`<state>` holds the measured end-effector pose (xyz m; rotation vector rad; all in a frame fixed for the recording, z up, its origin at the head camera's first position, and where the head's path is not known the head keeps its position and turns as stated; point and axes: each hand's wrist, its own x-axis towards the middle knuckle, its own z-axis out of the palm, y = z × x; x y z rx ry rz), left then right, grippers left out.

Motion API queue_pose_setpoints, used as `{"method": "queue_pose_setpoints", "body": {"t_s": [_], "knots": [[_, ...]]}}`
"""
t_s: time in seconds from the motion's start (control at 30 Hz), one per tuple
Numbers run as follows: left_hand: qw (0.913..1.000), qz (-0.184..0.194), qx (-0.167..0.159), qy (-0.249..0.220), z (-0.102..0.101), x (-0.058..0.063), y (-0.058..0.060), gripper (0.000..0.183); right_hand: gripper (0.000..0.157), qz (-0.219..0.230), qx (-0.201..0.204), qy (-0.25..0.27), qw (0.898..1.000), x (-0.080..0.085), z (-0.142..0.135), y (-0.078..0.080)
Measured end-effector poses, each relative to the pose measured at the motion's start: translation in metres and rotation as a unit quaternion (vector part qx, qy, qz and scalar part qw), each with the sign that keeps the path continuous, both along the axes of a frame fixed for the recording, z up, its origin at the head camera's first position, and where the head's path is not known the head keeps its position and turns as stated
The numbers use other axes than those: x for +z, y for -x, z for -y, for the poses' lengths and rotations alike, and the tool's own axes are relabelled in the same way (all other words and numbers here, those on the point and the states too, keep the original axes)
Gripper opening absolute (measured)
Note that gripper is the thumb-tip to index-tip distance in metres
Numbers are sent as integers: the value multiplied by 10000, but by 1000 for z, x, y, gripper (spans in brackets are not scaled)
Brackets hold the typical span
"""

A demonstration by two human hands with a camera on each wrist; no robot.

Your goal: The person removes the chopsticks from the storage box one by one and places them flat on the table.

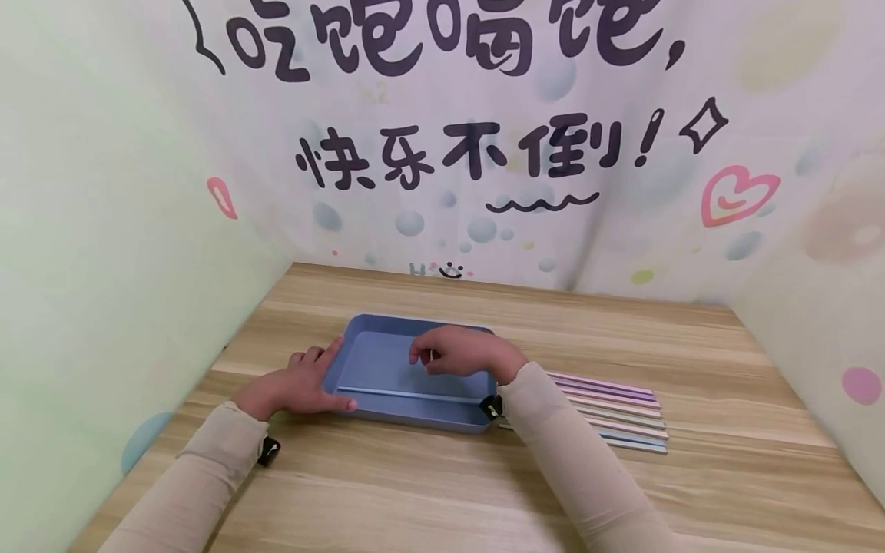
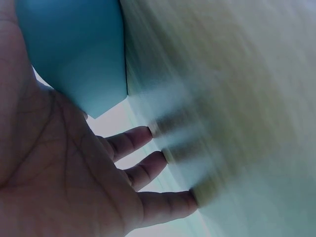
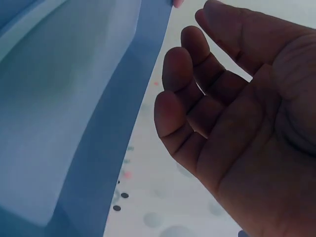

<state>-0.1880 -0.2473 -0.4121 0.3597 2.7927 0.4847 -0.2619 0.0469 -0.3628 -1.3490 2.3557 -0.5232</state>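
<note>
A blue rectangular tray (image 1: 397,353) lies on the wooden table. One light blue chopstick (image 1: 408,394) rests lengthwise inside it, near the front wall. My left hand (image 1: 297,384) is at the tray's left end, with the thumb over the front left corner and the fingers spread along the side. In the left wrist view, those fingers (image 2: 170,205) reach out fairly straight beside the tray's wall (image 2: 81,49). Above the tray, my right hand (image 1: 459,352) hovers with loosely bent fingers. The right wrist view shows its fingers (image 3: 170,111) holding nothing.
Several pastel chopsticks (image 1: 615,403) lie side by side on the table to the right of the tray, partly behind the right forearm. A printed cloth (image 1: 442,230) hangs along the table's back edge, and a pale wall (image 1: 124,253) borders the left.
</note>
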Motion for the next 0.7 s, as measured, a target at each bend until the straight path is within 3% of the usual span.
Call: {"method": "queue_pose_setpoints", "body": {"t_s": [0.37, 0.7], "knots": [[10000, -5, -10, -94, 3, 0, 0, 124, 18, 276, 309, -162, 9990, -16, 24, 2], [9999, -39, -26, -91, 2, -1, 1, 124, 17, 188, 550, -378, 9976, -39, 33, 5]]}}
